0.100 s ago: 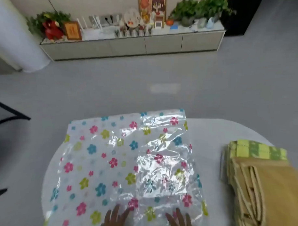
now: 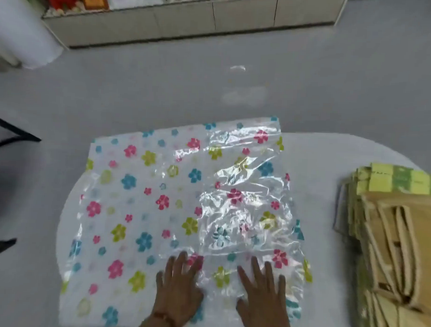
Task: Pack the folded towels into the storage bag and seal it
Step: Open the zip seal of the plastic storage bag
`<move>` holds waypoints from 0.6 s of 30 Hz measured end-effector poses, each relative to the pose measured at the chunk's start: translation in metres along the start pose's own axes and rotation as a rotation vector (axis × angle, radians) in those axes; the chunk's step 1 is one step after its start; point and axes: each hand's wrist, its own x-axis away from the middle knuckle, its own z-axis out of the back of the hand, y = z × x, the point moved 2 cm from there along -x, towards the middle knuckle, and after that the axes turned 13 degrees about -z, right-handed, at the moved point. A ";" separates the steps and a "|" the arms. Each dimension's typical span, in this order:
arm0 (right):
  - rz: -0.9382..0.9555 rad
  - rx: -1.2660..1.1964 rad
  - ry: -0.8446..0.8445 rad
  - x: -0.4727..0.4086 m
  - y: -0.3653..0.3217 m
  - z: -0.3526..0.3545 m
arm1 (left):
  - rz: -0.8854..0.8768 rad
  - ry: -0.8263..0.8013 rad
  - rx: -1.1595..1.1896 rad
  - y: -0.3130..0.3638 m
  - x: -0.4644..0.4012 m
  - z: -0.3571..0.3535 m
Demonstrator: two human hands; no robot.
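Note:
A clear plastic storage bag printed with pink, blue and green flowers lies flat on the white table. Its right half is crinkled and shiny. My left hand and my right hand rest palm down on the bag's near edge, side by side, fingers spread, holding nothing. A stack of folded tan and yellow-green towels sits on the table to the right, apart from the bag and from both hands.
Grey floor lies beyond the table. A low cabinet with plants and ornaments runs along the far wall. A white column stands at far left. Black chair parts show at the left edge.
The view has tilted down and both hands now show more fully on the bag, a little farther up it. The bag and towels have not shifted.

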 end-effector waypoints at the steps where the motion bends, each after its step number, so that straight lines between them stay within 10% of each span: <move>1: 0.054 0.064 -0.044 -0.006 0.001 -0.014 | -0.012 0.111 -0.047 -0.005 -0.016 -0.006; 18: 0.268 0.085 0.154 0.001 -0.011 -0.058 | -0.266 0.664 -0.238 -0.049 -0.045 -0.067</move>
